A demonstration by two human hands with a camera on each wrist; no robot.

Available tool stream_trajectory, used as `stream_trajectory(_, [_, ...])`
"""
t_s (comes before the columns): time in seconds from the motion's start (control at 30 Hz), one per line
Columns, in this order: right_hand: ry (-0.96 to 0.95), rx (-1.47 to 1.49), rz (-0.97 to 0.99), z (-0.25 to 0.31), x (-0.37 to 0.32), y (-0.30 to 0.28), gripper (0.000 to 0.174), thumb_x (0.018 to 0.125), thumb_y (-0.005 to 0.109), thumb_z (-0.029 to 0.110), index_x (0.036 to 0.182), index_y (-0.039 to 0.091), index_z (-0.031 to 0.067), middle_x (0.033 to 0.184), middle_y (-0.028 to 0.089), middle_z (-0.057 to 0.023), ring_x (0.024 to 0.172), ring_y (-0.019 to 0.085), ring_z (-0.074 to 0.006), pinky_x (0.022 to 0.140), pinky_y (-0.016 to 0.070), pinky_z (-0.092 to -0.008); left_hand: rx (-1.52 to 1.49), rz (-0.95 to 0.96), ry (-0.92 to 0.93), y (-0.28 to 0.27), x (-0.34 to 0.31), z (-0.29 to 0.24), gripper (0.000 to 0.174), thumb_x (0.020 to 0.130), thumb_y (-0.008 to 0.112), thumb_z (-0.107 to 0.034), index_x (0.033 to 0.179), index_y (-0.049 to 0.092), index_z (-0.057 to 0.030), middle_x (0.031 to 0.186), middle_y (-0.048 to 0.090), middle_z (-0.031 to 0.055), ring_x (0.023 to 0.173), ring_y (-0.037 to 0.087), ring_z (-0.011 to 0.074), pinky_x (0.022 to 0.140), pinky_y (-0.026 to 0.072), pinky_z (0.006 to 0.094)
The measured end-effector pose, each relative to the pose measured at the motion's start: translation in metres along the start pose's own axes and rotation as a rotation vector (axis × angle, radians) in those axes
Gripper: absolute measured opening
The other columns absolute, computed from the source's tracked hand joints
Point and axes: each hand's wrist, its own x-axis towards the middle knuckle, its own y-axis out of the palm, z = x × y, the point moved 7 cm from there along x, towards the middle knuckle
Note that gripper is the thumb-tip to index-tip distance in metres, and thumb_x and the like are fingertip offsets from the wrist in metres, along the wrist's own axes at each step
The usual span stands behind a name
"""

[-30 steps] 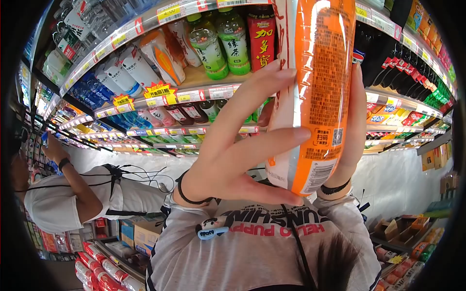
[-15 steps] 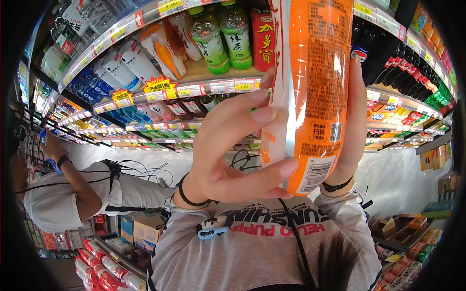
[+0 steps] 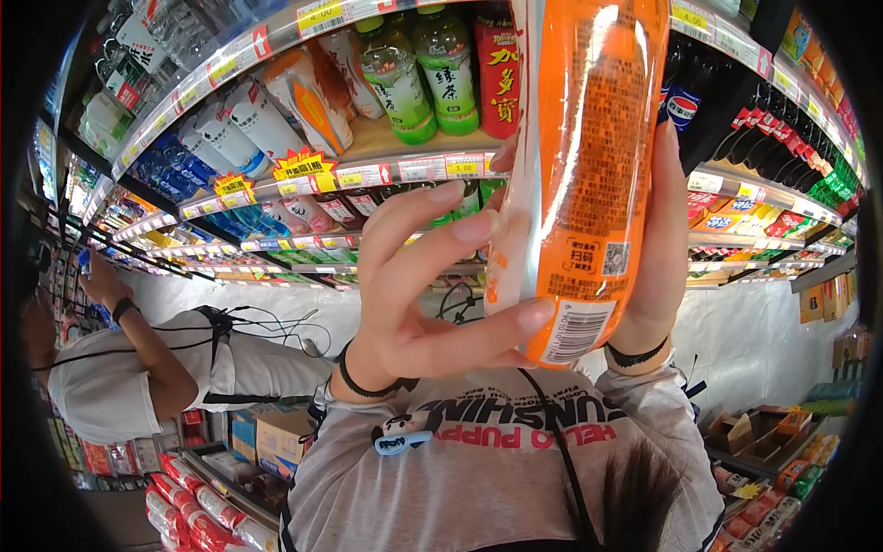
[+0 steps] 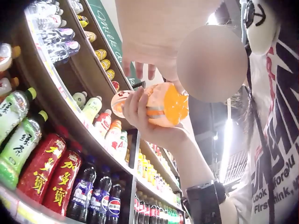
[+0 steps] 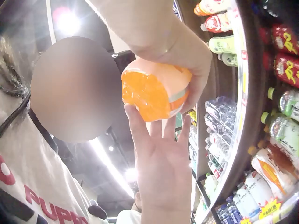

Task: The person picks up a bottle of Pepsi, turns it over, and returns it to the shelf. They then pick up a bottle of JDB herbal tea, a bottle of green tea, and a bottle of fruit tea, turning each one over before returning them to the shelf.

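Observation:
A large orange-labelled drink bottle point(image 3: 598, 184) is held up close to the head camera, its printed back label and barcode facing me. My right hand point(image 3: 658, 258) grips it from the right side; in the left wrist view the curled fingers point(image 4: 135, 107) wrap round its body. On the other side is my left hand point(image 3: 414, 304), fingers spread. Its thumb touches the label near the bottle's base, and the other fingertips come right up to the left side. From the right wrist view, the left hand point(image 5: 161, 168) stands with extended fingers under the bottle's orange base.
Ahead, curved shelves hold green tea bottles point(image 3: 446, 83), red drink bottles point(image 3: 497, 74), cola bottles point(image 3: 681, 106) and white-labelled bottles point(image 3: 262, 115). Another person point(image 3: 120, 368) stands at the left. Cardboard boxes point(image 3: 280, 437) and red packs point(image 3: 189, 501) lie lower left.
My left fingers have slid from across the label to the bottle's left side. The bottle has turned slightly, its barcode shifting left. The right hand keeps its grip.

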Motion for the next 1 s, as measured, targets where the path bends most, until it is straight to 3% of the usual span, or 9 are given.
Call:
stream_trajectory(0.17, [0.018, -0.075, 0.029, -0.003, -0.005, -0.003, 0.05, 0.094, 0.029, 0.041, 0.128, 0.036, 0.0051, 0.12, 0.049, -0.007, 0.106, 0.05, -0.0156, 0.09, 0.0409, -0.0314, -0.008, 0.095, -0.079, 0.005, -0.011, 0.008, 0.037, 0.068, 0.065, -0.05, 0.097, 0.065, -0.0262, 0.118, 0.046, 0.016, 0.11, 0.041, 0.0392, 0.085, 0.0401, 0.0465])
stream_trajectory(0.27, [0.03, -0.053, 0.084, -0.012, -0.01, -0.012, 0.055, 0.094, 0.026, 0.045, 0.13, 0.031, 0.0039, 0.124, 0.046, -0.0084, 0.11, 0.047, -0.0171, 0.094, 0.0382, -0.0326, -0.059, 0.25, -0.25, 0.01, -0.013, 0.016, 0.053, 0.063, 0.065, -0.059, 0.104, 0.063, -0.0261, 0.125, 0.04, 0.0199, 0.116, 0.034, 0.0438, 0.092, 0.031, 0.0534])
stream_trajectory(0.3, [0.012, 0.0, 0.115, -0.014, -0.013, -0.014, 0.056, 0.094, 0.026, 0.046, 0.13, 0.032, 0.0038, 0.124, 0.046, -0.0086, 0.11, 0.047, -0.017, 0.094, 0.0382, -0.0325, -0.094, 0.272, -0.233, 0.013, -0.019, 0.021, 0.067, 0.059, 0.061, -0.068, 0.111, 0.06, -0.0259, 0.13, 0.034, 0.0223, 0.12, 0.028, 0.0466, 0.096, 0.022, 0.0578])
stream_trajectory(0.43, [0.024, -0.065, 0.066, -0.018, -0.019, -0.017, 0.06, 0.092, 0.026, 0.05, 0.13, 0.031, 0.0032, 0.123, 0.047, -0.0101, 0.109, 0.049, -0.0178, 0.092, 0.04, -0.0325, -0.075, 0.339, -0.304, 0.014, -0.017, 0.029, 0.074, 0.061, 0.052, -0.075, 0.115, 0.057, -0.0241, 0.133, 0.03, 0.0251, 0.123, 0.022, 0.0493, 0.097, 0.0183, 0.0598])
stream_trajectory(0.63, [0.069, -0.092, 0.054, -0.027, -0.022, -0.018, 0.068, 0.089, 0.024, 0.057, 0.13, 0.03, 0.0021, 0.119, 0.049, -0.0128, 0.099, 0.056, -0.0204, 0.083, 0.0466, -0.0339, 0.009, 0.333, -0.306, 0.015, -0.003, 0.039, 0.076, 0.063, 0.049, -0.075, 0.119, 0.055, -0.0231, 0.136, 0.026, 0.0255, 0.123, 0.021, 0.0505, 0.096, 0.0181, 0.0604])
stream_trajectory(0.73, [0.078, -0.148, 0.035, -0.03, -0.024, -0.019, 0.075, 0.086, 0.026, 0.061, 0.13, 0.028, 0.0014, 0.118, 0.05, -0.0127, 0.096, 0.057, -0.0206, 0.081, 0.0476, -0.0334, 0.097, 0.334, -0.262, 0.017, 0.003, 0.043, 0.086, 0.067, 0.035, -0.08, 0.125, 0.046, -0.0185, 0.138, 0.022, 0.0261, 0.128, 0.016, 0.0467, 0.101, 0.0097, 0.0569])
stream_trajectory(1.0, [0.044, -0.313, 0.039, -0.032, -0.025, -0.023, 0.088, 0.079, 0.036, 0.068, 0.133, 0.022, -0.0007, 0.123, 0.045, -0.0122, 0.103, 0.053, -0.0189, 0.086, 0.044, -0.0315, 0.146, 0.325, -0.187, 0.014, 0.022, 0.053, 0.086, 0.069, 0.045, -0.073, 0.131, 0.039, -0.0135, 0.138, 0.022, 0.0268, 0.129, 0.017, 0.0452, 0.102, 0.0125, 0.055])
